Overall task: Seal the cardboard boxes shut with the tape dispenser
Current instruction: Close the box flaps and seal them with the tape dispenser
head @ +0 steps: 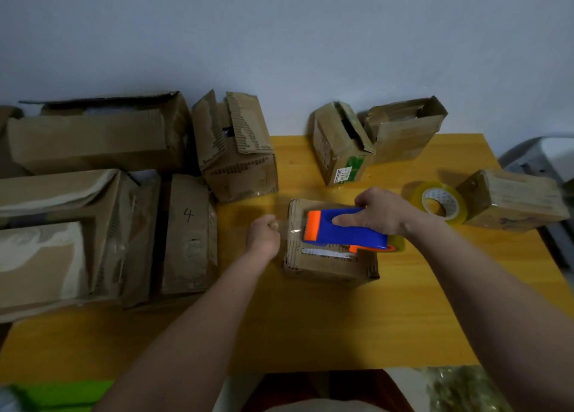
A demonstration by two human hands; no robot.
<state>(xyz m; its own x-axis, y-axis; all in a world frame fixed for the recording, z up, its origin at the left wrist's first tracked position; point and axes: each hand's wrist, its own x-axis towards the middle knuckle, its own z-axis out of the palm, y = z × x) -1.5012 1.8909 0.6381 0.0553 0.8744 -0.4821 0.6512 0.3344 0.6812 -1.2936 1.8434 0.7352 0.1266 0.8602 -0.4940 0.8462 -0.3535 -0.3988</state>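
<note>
A small cardboard box (329, 264) sits in the middle of the yellow table (310, 327). A blue and orange tape dispenser (338, 233) lies across the top of this box. My right hand (380, 211) grips the dispenser from above, thumb along its blue side. Left of the box, my left hand (264, 236) pinches the free end of clear tape (287, 226), which stretches from the dispenser's orange mouth over the box's left edge.
A spare roll of clear tape (439, 201) lies to the right, beside a taped box (515, 200). Two open boxes (341, 145) stand at the back. Several larger boxes (93, 219) crowd the left side; one box (239, 150) has raised flaps.
</note>
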